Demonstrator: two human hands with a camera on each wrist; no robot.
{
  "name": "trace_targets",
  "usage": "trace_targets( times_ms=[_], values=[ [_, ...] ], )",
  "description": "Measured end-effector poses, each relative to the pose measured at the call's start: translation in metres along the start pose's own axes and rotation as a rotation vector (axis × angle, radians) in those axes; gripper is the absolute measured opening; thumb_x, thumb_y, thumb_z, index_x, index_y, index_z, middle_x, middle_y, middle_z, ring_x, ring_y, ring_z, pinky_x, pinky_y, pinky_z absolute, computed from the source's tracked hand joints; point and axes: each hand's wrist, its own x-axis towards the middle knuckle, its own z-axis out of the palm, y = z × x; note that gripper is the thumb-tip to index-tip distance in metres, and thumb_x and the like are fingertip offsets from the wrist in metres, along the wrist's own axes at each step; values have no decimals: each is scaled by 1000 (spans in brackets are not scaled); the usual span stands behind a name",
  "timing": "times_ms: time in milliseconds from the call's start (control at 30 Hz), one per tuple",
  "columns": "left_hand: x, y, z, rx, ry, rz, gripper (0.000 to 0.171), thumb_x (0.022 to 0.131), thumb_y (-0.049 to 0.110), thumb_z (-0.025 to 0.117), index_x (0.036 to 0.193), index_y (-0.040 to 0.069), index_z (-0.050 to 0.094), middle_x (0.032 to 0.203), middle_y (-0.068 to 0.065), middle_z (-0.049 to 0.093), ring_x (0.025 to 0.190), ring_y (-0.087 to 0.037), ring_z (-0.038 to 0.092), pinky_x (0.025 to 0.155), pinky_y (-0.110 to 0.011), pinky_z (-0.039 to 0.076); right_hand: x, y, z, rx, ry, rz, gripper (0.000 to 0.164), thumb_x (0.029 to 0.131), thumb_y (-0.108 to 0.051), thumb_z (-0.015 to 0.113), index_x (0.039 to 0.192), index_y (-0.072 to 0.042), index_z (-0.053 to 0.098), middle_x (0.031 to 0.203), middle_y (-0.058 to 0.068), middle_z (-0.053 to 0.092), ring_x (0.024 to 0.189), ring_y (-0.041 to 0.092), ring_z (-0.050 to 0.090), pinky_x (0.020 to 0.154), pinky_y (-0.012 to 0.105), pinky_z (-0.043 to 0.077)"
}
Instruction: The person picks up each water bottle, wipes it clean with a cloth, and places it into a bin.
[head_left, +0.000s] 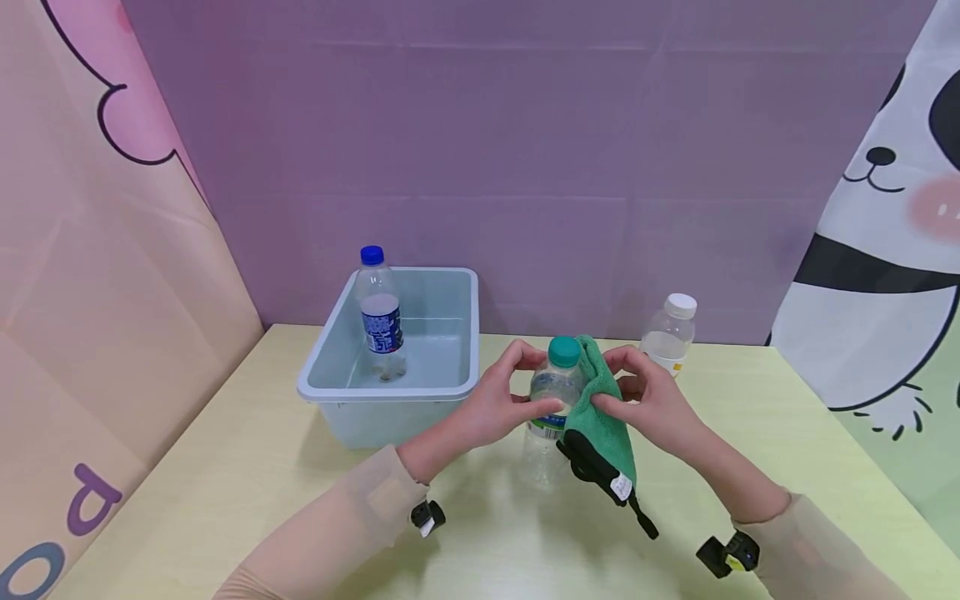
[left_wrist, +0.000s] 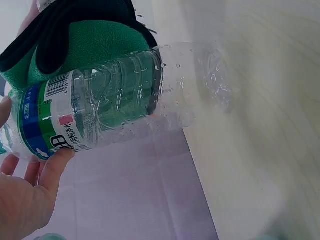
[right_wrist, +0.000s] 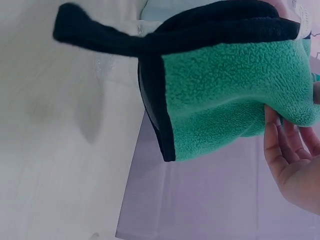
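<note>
My left hand (head_left: 491,404) grips a clear plastic bottle (head_left: 550,454) with a teal cap by its upper part. Droplets cling to the bottle's clear wall in the left wrist view, and its label is blue, green and white. Pinched in my right hand (head_left: 660,408) is a green towel (right_wrist: 220,85) with black edging and a black loop. The folded towel lies along the bottle's right side, with its loop end hanging down. In the left wrist view, green cloth shows through the bottle. The bottle is upright, its base close over the table (head_left: 480,542).
A light blue bin (head_left: 442,392) stands at the left; in it is an upright bottle (head_left: 382,329) with a blue cap. Behind my right hand stands another bottle (head_left: 667,333), white-capped and partly hidden. A purple cloth backdrop (head_left: 480,150) rises at the table's far edge.
</note>
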Motion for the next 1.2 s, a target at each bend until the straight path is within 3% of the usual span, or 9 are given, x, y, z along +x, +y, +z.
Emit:
trace_targets(
  times_ms=[400,633,800,967,1200],
  values=[
    [-1,0,-1,5,7,2,45,85,9,76,118,6,45,125,-11,51,119,-26,48,77,-31,57,-2,11,7,46,-46,43,37,84,7,70,114,6,48,98,16,56,73,22,66,70,27,57],
    [-1,2,0,21,12,-22,45,85,11,76,119,6,45,126,-11,51,120,-26,48,79,-32,57,-8,30,15,76,-148,107,34,86,4,69,111,6,46,100,13,56,75,21,63,70,25,55],
    [0,3,1,27,2,-18,45,86,11,76,119,6,45,126,-10,51,120,-26,48,79,-32,57,-12,45,20,27,-212,121,33,86,1,70,109,4,47,96,11,55,73,21,62,68,24,53],
    [-1,4,2,29,0,-16,44,86,10,75,119,6,45,127,-11,51,120,-27,48,80,-32,56,-15,59,27,-74,-266,137,32,85,-3,72,107,2,49,95,5,56,84,21,56,74,25,53],
    [-1,4,2,23,6,-13,43,86,10,75,118,6,45,127,-12,50,121,-27,47,80,-33,56,-17,64,32,-73,-257,150,33,85,-5,73,108,2,49,95,6,56,81,22,58,74,26,53]
  ],
)
